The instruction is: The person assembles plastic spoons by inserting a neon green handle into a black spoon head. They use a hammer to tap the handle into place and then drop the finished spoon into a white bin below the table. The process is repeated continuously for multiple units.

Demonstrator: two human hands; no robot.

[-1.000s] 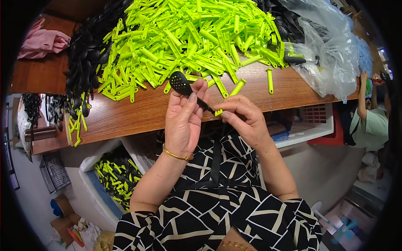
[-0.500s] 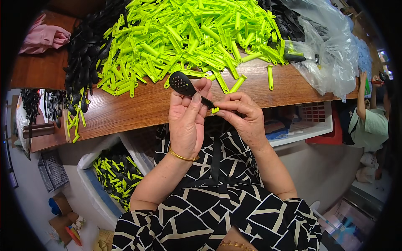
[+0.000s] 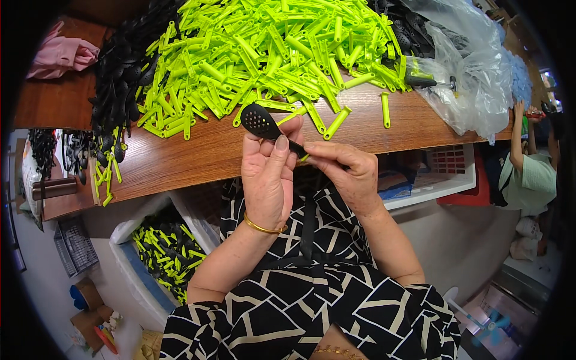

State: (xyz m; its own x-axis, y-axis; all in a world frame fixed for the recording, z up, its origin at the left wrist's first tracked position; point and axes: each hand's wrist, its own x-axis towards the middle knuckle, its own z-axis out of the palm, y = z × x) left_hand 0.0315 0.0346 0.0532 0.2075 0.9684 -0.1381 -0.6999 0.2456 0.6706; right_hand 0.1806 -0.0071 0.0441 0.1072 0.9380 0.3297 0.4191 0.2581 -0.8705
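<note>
A black slotted spoon [image 3: 260, 120] with a perforated bowl lies across the fingers of my left hand [image 3: 268, 171], the thumb pressing on its neck. Its bowl points to the upper left, and its stem runs down to the right. My right hand [image 3: 351, 171] pinches a lime-green handle at the end of that stem. Only a sliver of the green handle [image 3: 304, 158] shows; my fingers cover the rest. Just beyond my hands, loose green handles lie on the wooden table [image 3: 366, 123] before a large heap of green handles [image 3: 270, 54].
Black spoon heads [image 3: 123, 78] are piled left of the heap. A clear plastic bag [image 3: 468, 78] and a black-handled tool [image 3: 420, 81] lie at the right. Below the table's edge are a lined bin [image 3: 135, 264] of black-and-green utensils and a white basket [image 3: 441, 186]. Another person works far right.
My right hand has closed in over the spoon's stem end, and less of the green handle shows. My left hand holds the spoon in nearly the same place.
</note>
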